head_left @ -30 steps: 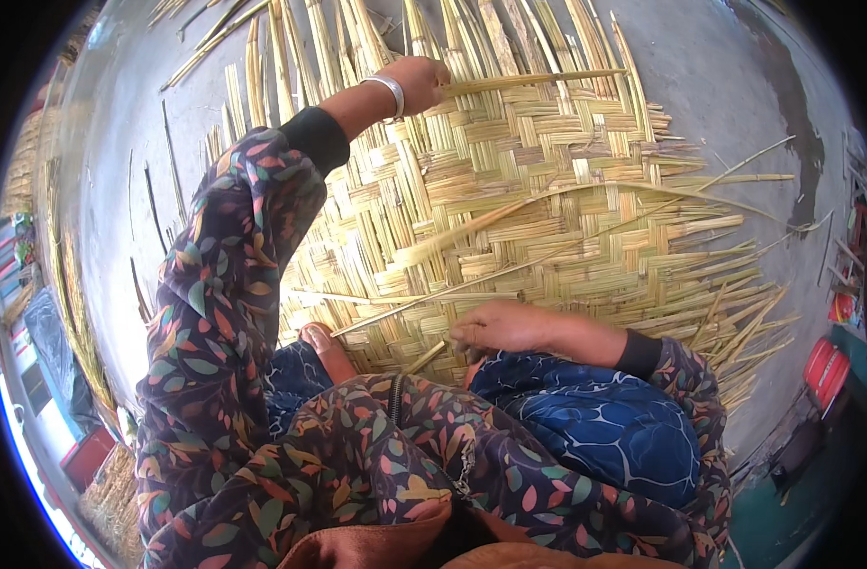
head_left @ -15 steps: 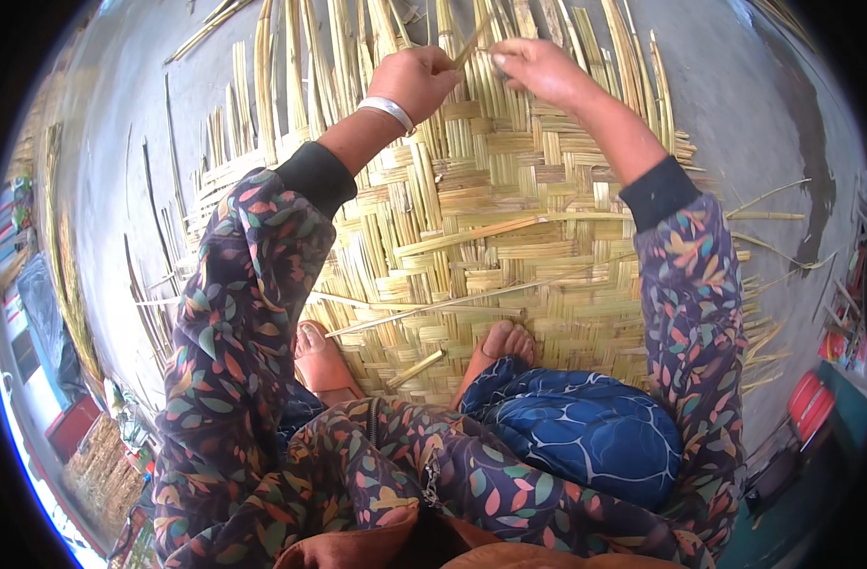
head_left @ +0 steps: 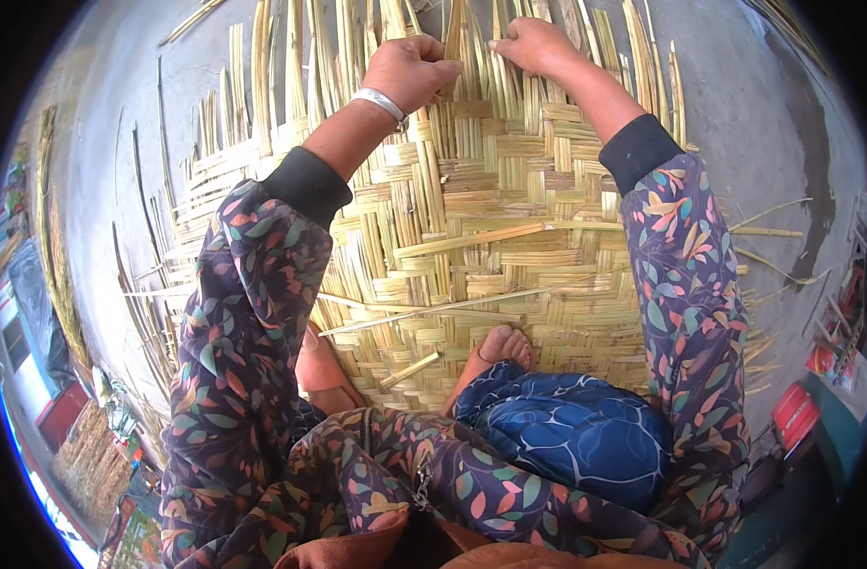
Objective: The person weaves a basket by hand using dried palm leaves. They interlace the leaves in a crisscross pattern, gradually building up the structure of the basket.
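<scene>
A woven mat of flat, yellow-green split-reed strips [head_left: 509,204] lies on the floor under my feet. At its far edge, unwoven strips fan outward. My left hand [head_left: 410,74], with a silver bangle at the wrist, pinches one upright reed strip [head_left: 453,28]. To its right, my right hand [head_left: 538,47] is bent over the loose strips with thumb and fingers pressed together; what they hold, if anything, I cannot make out. A long loose strip [head_left: 481,239] and a short cut piece [head_left: 411,369] lie on top of the weave.
Grey concrete floor [head_left: 765,142] surrounds the mat. Thin dark stalks [head_left: 139,180] lie to the left, and a reed bundle [head_left: 49,237] lies farther left. Red items [head_left: 795,414] stand at the right. My sandalled feet [head_left: 504,346] rest on the mat.
The strip in my left hand has gone from slanting to nearly upright. My right hand has moved slightly farther away, and its fingers have turned down among the loose strips.
</scene>
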